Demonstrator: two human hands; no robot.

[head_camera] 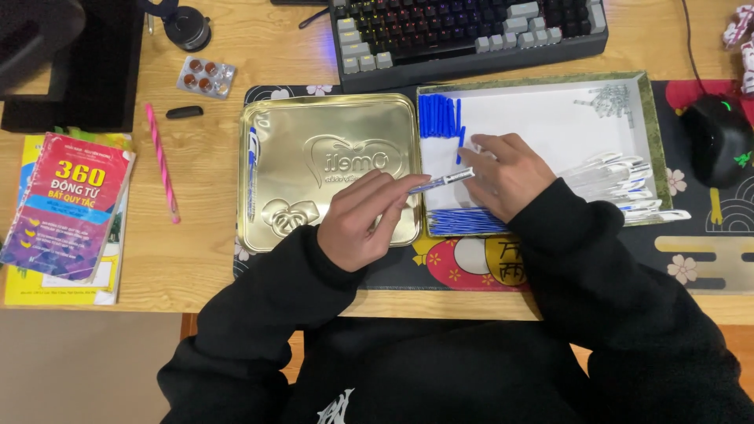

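Wooden desk [204,259], keyboard [463,31] at far edge. Left hand [365,216] gripped a blue-and-white pen [441,181] over the gold tin lid [330,169]. Right hand [506,173] lay open, fingers spread, in the white box [550,118] beside blue pen caps [438,116].

One gold embossed metal tin lid [330,169] lies beside one white-lined shallow cardboard box [550,118]. One dark backlit keyboard [471,31], one black computer mouse [716,141], one pink striped pencil [162,163], one silver blister pack of pills [206,76] and two stacked paperback books [67,216] are there. The blue pen caps [440,118] and clear pen barrels [620,184] are too many to count.
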